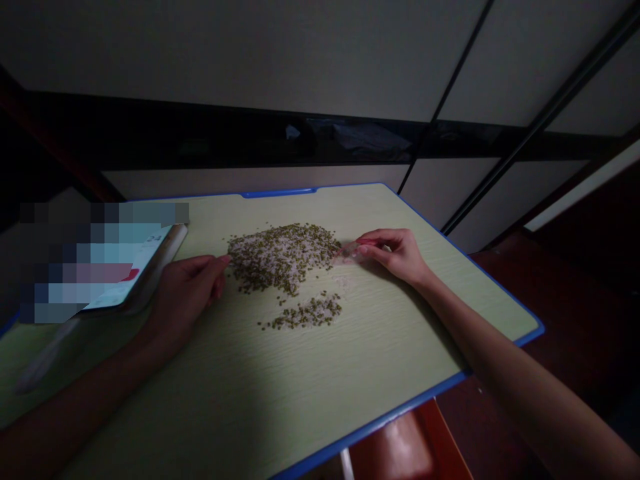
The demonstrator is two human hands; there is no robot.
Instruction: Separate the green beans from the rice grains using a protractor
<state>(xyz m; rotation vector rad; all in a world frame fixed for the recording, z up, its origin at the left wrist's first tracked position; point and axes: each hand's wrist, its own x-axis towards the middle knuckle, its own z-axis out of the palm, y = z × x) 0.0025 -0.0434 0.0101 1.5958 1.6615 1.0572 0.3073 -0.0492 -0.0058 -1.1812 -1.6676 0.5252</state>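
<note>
- The large heap of green, bean-like seeds mixed with pale, whitish grains lies on the table, a little far of its middle, between the two hands.
- A smaller heap of the same mix lies just near of the large one, with a narrow strip of tabletop between them and a few stray seeds in it.
- The left hand is at the left edge of the large heap, its thumb and forefinger drawn close together and the other fingers curled under; whether anything is pinched between the tips I cannot tell.
- The right hand is at the right edge of the large heap, its thumb and forefinger closed on a clear plastic piece with some red on it; the piece points left, towards the seeds, and its exact shape is hard to make out.
- The table has a pale yellow-green top and a blue rim.
- On the left, beyond the left hand, a device with a lit screen leans at a tilt, partly blurred out.
- A whitish, long-shaped object lies near of the device.
- Pale cabinet panels stand along the far side, and a shiny orange-red surface shows below the table's near edge.
</note>
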